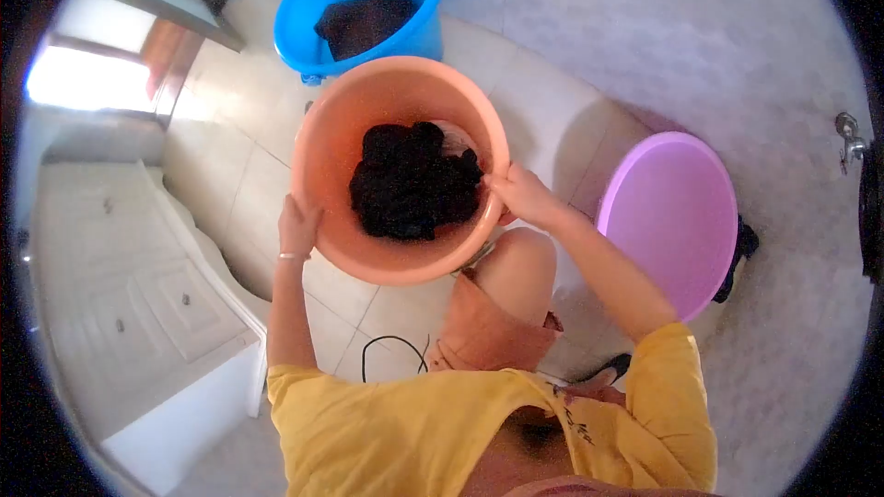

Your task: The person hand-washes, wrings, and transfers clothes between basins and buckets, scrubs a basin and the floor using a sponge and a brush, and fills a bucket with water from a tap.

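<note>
An orange tub (345,120) is held between my two hands, in front of my knees. Inside it lies a heap of black cloth (410,184), with a pale pinkish patch beside it at the upper right. My left hand (297,225) grips the tub's left rim, fingers over the edge, a thin band at the wrist. On the opposite side, my right hand (523,195) is closed round the right rim. Parts of the fingers on both hands are hidden behind the rim.
A blue tub (424,32) with dark cloth (364,26) in it stands just beyond. At right a pink-purple basin (672,221) leans on its side near a black item (741,258). A white cabinet (138,294) is at left; a tap (849,140) is on the right wall. A black cord (391,339) lies on the tiles.
</note>
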### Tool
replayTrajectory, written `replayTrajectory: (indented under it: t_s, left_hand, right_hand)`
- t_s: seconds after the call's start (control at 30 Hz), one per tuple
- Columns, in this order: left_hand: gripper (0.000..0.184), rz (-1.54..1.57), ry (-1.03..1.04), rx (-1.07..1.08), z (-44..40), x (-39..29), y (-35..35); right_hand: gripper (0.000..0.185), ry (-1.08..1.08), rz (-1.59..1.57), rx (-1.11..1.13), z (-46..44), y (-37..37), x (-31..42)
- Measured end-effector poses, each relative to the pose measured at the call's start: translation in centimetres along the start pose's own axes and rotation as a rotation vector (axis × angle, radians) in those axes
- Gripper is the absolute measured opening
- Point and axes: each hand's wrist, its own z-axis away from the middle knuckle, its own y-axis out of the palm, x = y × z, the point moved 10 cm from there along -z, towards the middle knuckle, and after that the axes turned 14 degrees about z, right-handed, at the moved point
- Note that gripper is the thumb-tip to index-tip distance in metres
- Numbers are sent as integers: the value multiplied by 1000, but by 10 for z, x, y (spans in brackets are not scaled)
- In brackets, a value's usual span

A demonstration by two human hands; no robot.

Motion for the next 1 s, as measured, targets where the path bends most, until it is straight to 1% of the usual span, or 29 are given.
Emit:
replayTrajectory:
  t_s: [0.07,0.1,0.17,0.2,0.23,0.27,0.3,0.33,0.4,0.47,0.5,0.53,0.57,0.6,0.63,0.67,0.7,0.77,0.83,0.87,0.93,0.97,1.0]
  left_hand:
    - [58,-62,48,-54,4,4,-11]
    - [58,-53,53,-48,5,10,-19]
    - [57,28,42,-122,-9,56,-50]
    - [57,-27,24,-188,-9,83,-68]
    - [56,-88,7,-252,-12,107,-91]
    - [59,6,-113,-157,-15,133,-105]
    - [61,99,-236,-63,-18,151,-110]
    - [61,94,-231,-50,-20,143,-113]
    - [62,-240,-95,-149,-35,97,-137]
    - [63,-575,47,-250,-42,36,-154]
    - [64,-501,194,-219,-47,-16,-138]
    - [64,-423,339,-184,-55,-74,-110]
    - [64,-379,430,-214,-67,-113,-91]
    - [65,-270,592,-176,-73,-152,-61]
    - [67,-320,768,-123,-89,-183,-25]
    - [69,-316,754,-44,-91,-216,10]
    - [69,-332,788,-10,-108,-232,40]
    - [70,-333,849,41,-133,-247,93]
    - [55,-402,570,136,-169,-238,129]
    - [55,-400,591,152,-169,-250,135]
    - [39,-605,414,186,-172,-243,146]
    - [39,-609,427,194,-168,-243,154]
    - [33,-588,515,192,-161,-247,160]
  right_hand:
    - [27,-29,39,34,-18,22,-11]
    - [27,-65,93,66,-17,34,-5]
    - [24,-105,12,146,-19,70,17]
    - [25,-262,30,109,-16,83,33]
    - [29,-305,141,116,-4,92,59]
    - [34,-192,-4,151,-8,114,55]
    - [34,-204,75,279,-14,137,64]
    - [33,-286,213,462,-27,172,58]
    - [34,-332,272,326,-31,158,80]
    - [36,-386,49,142,-50,127,71]
    - [34,-216,-48,165,-7,73,95]
    - [33,-249,-137,40,-30,45,68]
    - [33,-219,-122,-63,-26,2,49]
    - [33,-178,-218,-219,-17,-42,26]
    - [32,-195,-290,-362,-3,-81,2]
    - [29,-133,-218,-498,29,-114,-10]
    - [26,-75,-261,-581,48,-140,-42]
    - [25,-22,-337,-662,95,-174,-94]
    - [22,52,-363,-783,150,-193,-124]
    - [22,59,-371,-807,168,-199,-138]
    - [23,127,-405,-950,211,-212,-174]
    - [23,132,-413,-963,223,-215,-190]
    - [22,155,-458,-986,231,-218,-207]
